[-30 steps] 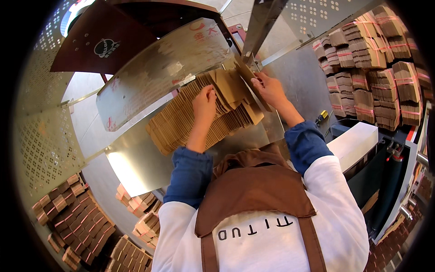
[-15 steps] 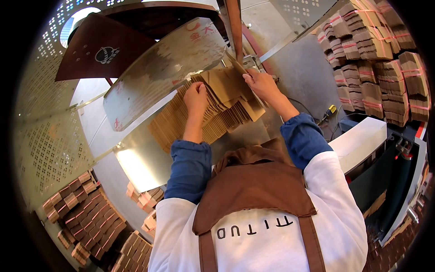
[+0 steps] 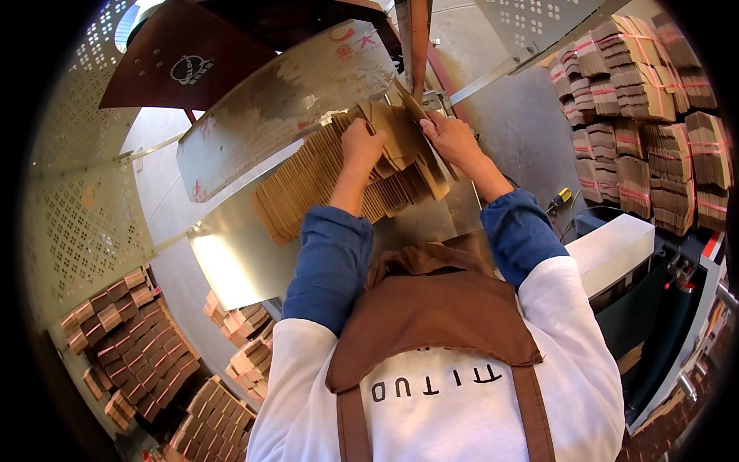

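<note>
A long row of folded brown cardboard pieces [image 3: 296, 185] stands packed on edge on a shiny metal table [image 3: 231, 266]. My left hand [image 3: 363, 148] is closed at the right part of this row, with its curled fingers on the cardboard and its thumb toward the right. To the right of it, flatter cardboard sheets [image 3: 396, 135] lean at a slant. My right hand [image 3: 456, 145] grips an upright cardboard piece [image 3: 412, 104] at the row's right end. Its fingertips are partly hidden behind that piece.
A slanted metal plate [image 3: 269, 108] rises behind the row, beside a brown upright post [image 3: 416, 46]. Strapped cardboard bundles [image 3: 643, 115] are stacked at the far right, and more bundles [image 3: 142, 343] lie at lower left. A white box-like machine part [image 3: 612, 250] stands by my right elbow.
My left hand has moved right along the row, closer to my right hand. My right hand stays at the upright piece. The whole view has shifted slightly.
</note>
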A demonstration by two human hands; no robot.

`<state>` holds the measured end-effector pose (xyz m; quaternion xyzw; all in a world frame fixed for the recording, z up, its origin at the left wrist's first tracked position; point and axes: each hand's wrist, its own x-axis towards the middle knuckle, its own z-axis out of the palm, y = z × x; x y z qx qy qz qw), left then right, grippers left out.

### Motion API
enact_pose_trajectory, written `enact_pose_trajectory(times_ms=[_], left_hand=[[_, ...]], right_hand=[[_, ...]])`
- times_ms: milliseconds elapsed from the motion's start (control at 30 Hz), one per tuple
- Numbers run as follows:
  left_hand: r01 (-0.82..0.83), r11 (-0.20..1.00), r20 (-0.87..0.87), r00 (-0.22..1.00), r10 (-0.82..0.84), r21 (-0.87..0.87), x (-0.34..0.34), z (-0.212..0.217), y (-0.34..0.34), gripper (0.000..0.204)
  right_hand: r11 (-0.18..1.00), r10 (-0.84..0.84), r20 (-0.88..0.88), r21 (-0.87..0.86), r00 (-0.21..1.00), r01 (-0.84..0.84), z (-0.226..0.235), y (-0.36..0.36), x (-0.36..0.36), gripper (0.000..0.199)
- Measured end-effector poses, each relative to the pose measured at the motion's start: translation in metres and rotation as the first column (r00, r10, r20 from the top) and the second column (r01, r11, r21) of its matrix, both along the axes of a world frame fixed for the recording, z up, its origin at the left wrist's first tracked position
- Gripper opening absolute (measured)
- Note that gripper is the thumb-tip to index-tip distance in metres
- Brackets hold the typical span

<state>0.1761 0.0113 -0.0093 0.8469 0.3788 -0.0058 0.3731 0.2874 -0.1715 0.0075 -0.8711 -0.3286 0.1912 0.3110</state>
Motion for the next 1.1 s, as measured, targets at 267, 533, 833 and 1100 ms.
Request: enact_pose_trajectory(times_ms=[267, 533, 833, 1100], left_hand=[[-0.294, 0.874, 0.369, 0.819, 0.439, -0.387, -0.087, 0.123, 0.078, 0.031], [-0.449, 0.721, 0.412, 0.607, 0.679, -0.527, -0.197, 0.123, 0.111, 0.032], [-0.560, 0.588, 0.394, 0.438, 0.808, -0.583, -0.255, 0.095, 0.101, 0.025], [-0.377, 0.698, 0.185, 0.788, 0.587, -0.609, -0.295, 0.091, 0.071, 0.026]], right_hand=[[0.999, 0.022, -0.035, -0.022, 0.999, -0.022, 0.002, 0.000, 0.001, 0.041], [0.995, 0.098, -0.136, -0.018, 0.986, -0.101, -0.015, 0.008, -0.023, 0.063], [0.997, 0.077, -0.021, 0.007, 0.997, -0.077, -0.013, 0.017, -0.043, 0.047], [0.972, 0.165, -0.791, 0.233, 0.589, 0.041, 0.016, 0.033, -0.125, 0.043]])
